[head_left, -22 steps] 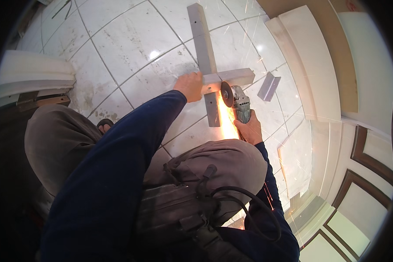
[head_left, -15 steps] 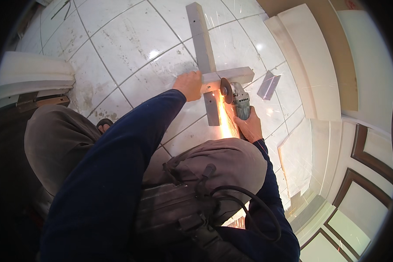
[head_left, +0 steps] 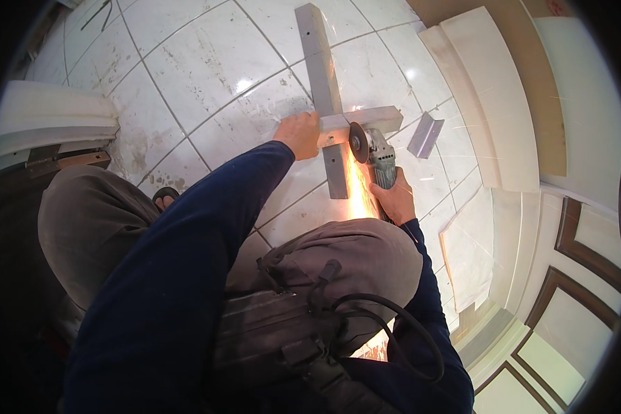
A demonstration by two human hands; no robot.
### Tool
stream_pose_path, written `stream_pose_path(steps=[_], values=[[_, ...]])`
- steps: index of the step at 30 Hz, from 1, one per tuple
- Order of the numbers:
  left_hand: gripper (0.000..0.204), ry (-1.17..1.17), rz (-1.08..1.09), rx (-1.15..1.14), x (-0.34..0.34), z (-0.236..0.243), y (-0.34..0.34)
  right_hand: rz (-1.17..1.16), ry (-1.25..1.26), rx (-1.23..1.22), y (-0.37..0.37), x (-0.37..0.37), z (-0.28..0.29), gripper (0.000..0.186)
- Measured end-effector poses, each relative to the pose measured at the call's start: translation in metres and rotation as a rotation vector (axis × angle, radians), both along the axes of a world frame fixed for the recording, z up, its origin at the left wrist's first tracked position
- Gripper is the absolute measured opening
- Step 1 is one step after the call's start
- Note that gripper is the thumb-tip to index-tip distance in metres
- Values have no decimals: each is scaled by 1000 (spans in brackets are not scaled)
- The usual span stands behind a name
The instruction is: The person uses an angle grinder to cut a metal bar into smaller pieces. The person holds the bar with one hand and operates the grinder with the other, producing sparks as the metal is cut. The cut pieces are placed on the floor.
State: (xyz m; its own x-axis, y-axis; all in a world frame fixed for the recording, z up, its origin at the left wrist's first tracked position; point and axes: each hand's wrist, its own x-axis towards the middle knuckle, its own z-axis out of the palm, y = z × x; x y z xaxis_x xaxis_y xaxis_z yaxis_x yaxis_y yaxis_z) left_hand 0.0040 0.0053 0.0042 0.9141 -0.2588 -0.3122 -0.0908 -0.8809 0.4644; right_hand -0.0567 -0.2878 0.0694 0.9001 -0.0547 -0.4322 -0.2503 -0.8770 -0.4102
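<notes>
My right hand (head_left: 395,198) is closed around the body of an angle grinder (head_left: 383,165). Its disc (head_left: 358,142) touches a short grey metal bar (head_left: 376,119), and bright orange sparks (head_left: 358,190) stream from there toward my knee. This bar lies crosswise on top of a longer grey metal bar (head_left: 321,72), which rests on the floor and has small holes in it. My left hand (head_left: 299,136) grips the left end of the short bar, its fingertips partly hidden behind the bar.
A short angled metal piece (head_left: 426,135) lies right of the grinder on the white tiled floor (head_left: 200,69). Pale panels (head_left: 486,96) lean along the right side, near brown-framed panels (head_left: 586,297). A black cable (head_left: 400,317) loops by my right arm. White moulding (head_left: 55,117) stands at left.
The grinder and both hands stay almost in place, with the disc still against the short bar. Only the pattern of sparks differs slightly.
</notes>
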Motion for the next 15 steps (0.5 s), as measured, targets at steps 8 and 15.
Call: stream_pose_path(steps=[8, 15], values=[[52, -14, 8, -5, 1, -1, -1, 5, -25, -8, 3, 4, 0, 69], [52, -6, 7, -5, -1, -4, -1, 10, 0, -7, -1, -2, 0, 67]])
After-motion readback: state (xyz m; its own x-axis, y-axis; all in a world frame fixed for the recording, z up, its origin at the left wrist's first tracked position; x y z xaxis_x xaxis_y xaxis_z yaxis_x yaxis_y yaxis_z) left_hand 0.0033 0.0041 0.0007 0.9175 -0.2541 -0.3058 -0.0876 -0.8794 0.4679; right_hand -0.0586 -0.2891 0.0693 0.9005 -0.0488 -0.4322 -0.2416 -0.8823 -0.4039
